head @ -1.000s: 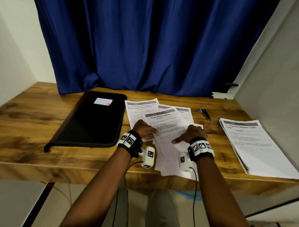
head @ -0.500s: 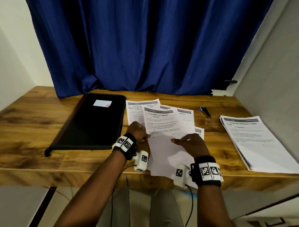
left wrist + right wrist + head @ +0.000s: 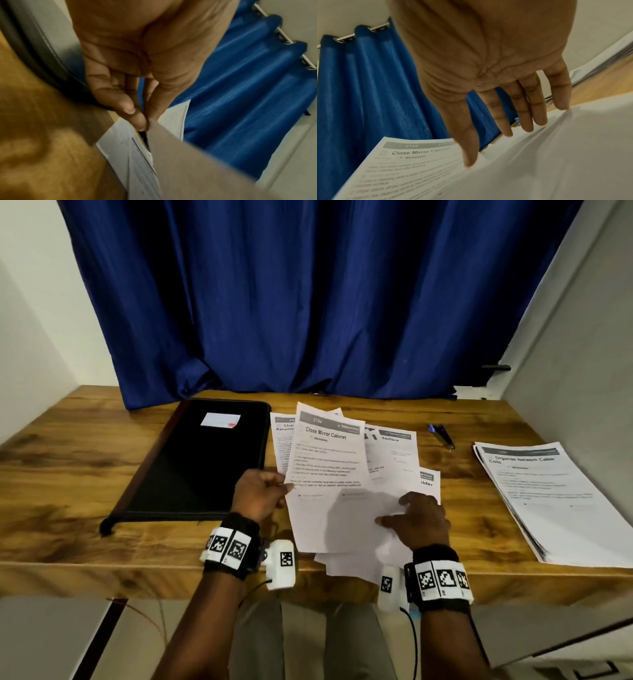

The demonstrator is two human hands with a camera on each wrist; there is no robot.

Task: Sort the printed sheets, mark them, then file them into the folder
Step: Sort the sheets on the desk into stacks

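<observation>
A printed sheet headed "Close Mirror Cabinet" lies tilted on top of several loose sheets in the middle of the wooden table. My left hand pinches this sheet's left edge between thumb and fingers, and the sheet rises off the pile there. My right hand rests flat on the lower right of the sheets, its straight fingers pressing the paper. A closed black folder with a white label lies to the left. A pen lies to the right of the pile.
A neat stack of printed sheets headed "Organize Network Cable Coils" sits at the table's right end. A blue curtain hangs behind the table, and a grey wall closes the right side. The loose sheets overhang the front edge.
The top sheet has slid away from me and its left edge has lifted in my left hand. My right hand has drawn back toward the front edge, staying flat on the paper.
</observation>
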